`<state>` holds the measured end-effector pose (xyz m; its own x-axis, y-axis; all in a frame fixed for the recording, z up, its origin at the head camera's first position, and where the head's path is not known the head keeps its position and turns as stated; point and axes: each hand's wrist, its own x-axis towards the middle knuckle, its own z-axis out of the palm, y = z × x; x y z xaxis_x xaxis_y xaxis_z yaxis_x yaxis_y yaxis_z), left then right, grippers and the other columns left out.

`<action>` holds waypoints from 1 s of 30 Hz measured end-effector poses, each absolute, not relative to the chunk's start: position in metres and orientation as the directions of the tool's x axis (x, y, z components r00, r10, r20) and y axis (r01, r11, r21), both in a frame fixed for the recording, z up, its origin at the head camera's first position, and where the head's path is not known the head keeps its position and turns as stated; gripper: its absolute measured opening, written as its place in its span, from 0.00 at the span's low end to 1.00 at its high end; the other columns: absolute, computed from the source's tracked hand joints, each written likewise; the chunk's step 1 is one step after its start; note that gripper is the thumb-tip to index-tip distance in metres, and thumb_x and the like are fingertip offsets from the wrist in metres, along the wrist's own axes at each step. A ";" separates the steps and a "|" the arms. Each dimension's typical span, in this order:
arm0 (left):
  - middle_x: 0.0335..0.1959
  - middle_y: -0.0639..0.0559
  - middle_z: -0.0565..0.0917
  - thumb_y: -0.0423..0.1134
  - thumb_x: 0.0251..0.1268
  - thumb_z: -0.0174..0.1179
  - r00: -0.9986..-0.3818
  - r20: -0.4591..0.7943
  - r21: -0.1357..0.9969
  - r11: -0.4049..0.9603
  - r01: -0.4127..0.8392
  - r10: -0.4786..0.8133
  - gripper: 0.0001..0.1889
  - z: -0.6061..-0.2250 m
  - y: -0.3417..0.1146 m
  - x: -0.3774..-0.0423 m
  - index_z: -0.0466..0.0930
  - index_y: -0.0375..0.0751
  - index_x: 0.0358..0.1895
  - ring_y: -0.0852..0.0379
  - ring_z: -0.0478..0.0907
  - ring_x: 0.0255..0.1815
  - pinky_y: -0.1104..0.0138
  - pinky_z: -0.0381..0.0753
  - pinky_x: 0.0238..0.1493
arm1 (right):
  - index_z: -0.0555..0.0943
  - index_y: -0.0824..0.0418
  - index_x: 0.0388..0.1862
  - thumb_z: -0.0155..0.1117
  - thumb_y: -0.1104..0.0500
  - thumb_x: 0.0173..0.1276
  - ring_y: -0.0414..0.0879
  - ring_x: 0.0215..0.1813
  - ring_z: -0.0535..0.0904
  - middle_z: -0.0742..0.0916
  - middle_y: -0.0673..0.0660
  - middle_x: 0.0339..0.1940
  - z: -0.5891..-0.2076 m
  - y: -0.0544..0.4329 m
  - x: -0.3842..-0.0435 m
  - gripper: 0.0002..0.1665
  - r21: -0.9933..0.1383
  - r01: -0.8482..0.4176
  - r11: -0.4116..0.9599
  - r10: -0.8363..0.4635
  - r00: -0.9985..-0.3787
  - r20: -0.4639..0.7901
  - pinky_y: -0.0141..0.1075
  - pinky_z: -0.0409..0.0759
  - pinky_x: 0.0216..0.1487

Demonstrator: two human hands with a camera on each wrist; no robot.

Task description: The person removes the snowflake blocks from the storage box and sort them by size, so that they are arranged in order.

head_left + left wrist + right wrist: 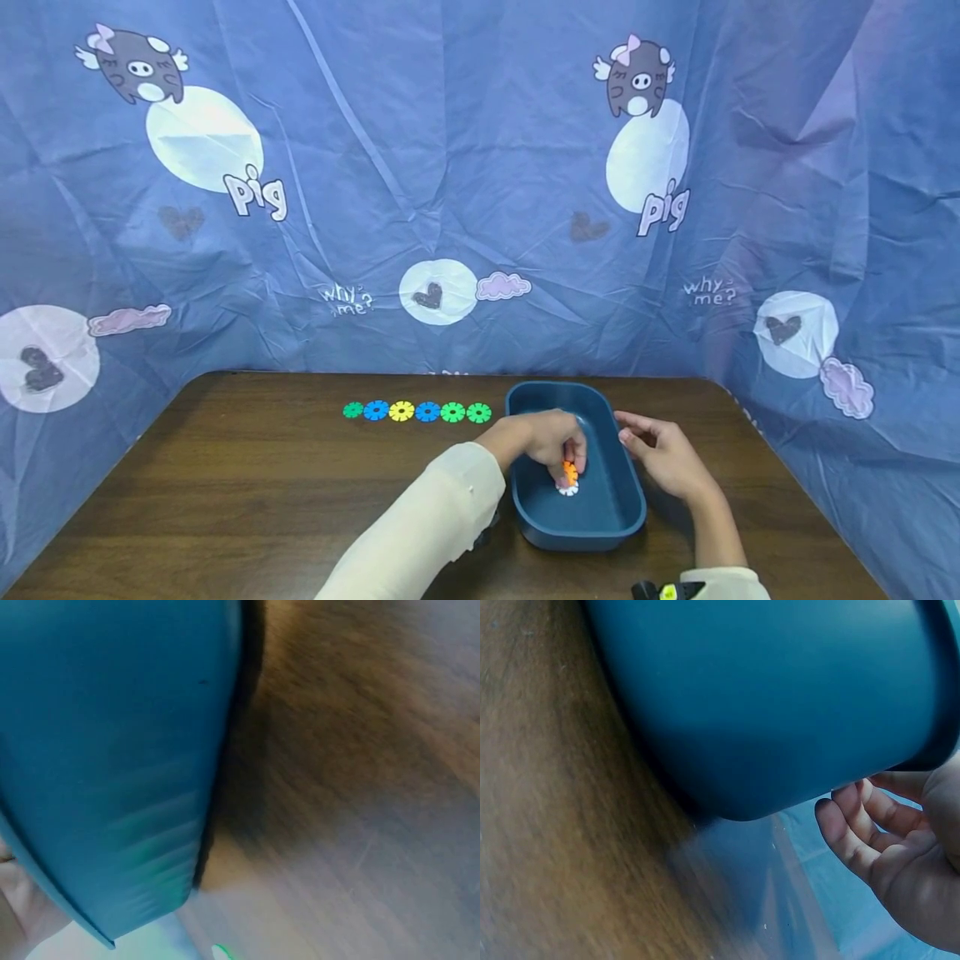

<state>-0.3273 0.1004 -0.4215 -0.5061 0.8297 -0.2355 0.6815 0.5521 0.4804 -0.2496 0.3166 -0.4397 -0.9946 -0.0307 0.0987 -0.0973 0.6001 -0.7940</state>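
Note:
My left hand [555, 440] reaches down into a dark blue plastic bin [637, 510] and pinches an orange notched plastic disc [570, 473] between thumb and fingers. Right below it, a white notched disc [568, 490] shows on the bin's floor, partly covered. In the left wrist view the bin's outer wall [112, 742] fills the left side, and only a bit of the hand [26, 907] shows past the rim. My right hand [667, 454] is at the bin's right side with loosely bent fingers; in the right wrist view the fingertips [831, 817] are at its outer wall.
A straight row of notched discs lies left of the bin near the table's back: a dark green disc [353, 410], blue ones, a yellow disc [402, 411] and light green ones. The brown wooden table [262, 500] ends at a blue printed curtain [480, 167].

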 end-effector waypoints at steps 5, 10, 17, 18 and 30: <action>0.31 0.58 0.85 0.27 0.63 0.71 -0.482 -0.249 0.582 0.527 0.619 0.840 0.09 -0.415 0.098 -0.329 0.88 0.48 0.36 0.62 0.81 0.32 0.74 0.84 0.36 | 0.77 0.68 0.68 0.59 0.62 0.79 0.48 0.43 0.84 0.88 0.60 0.45 -0.440 0.317 -0.251 0.22 -0.792 -0.112 0.600 -0.038 -0.993 0.112 0.36 0.84 0.41; 0.34 0.51 0.87 0.22 0.66 0.65 -0.492 -0.222 0.758 0.467 0.456 0.842 0.08 -0.405 0.091 -0.332 0.89 0.37 0.41 0.58 0.85 0.33 0.68 0.88 0.38 | 0.77 0.68 0.68 0.59 0.61 0.79 0.49 0.43 0.85 0.88 0.60 0.46 -0.441 0.317 -0.250 0.22 -0.788 -0.103 0.607 -0.029 -0.994 0.107 0.36 0.84 0.41; 0.36 0.46 0.88 0.22 0.67 0.63 -0.566 -0.129 0.868 0.369 0.334 0.815 0.07 -0.390 0.068 -0.342 0.87 0.30 0.43 0.53 0.88 0.37 0.61 0.89 0.42 | 0.77 0.69 0.68 0.59 0.61 0.79 0.47 0.42 0.84 0.88 0.60 0.45 -0.441 0.315 -0.250 0.22 -0.793 -0.096 0.602 -0.020 -0.994 0.105 0.36 0.83 0.40; 0.36 0.45 0.88 0.22 0.67 0.62 -0.580 -0.120 0.873 0.364 0.325 0.806 0.07 -0.387 0.063 -0.344 0.87 0.30 0.43 0.52 0.88 0.37 0.60 0.89 0.43 | 0.77 0.69 0.67 0.59 0.61 0.79 0.47 0.42 0.84 0.88 0.60 0.45 -0.441 0.315 -0.250 0.22 -0.794 -0.097 0.600 -0.020 -0.994 0.107 0.36 0.83 0.40; 0.41 0.39 0.88 0.22 0.69 0.59 -0.719 -0.067 0.889 0.369 0.273 0.692 0.09 -0.359 -0.033 -0.371 0.84 0.23 0.48 0.43 0.88 0.41 0.51 0.87 0.51 | 0.77 0.68 0.68 0.58 0.60 0.80 0.48 0.43 0.84 0.88 0.60 0.45 -0.438 0.314 -0.248 0.22 -0.793 -0.096 0.602 -0.016 -0.994 0.108 0.35 0.83 0.41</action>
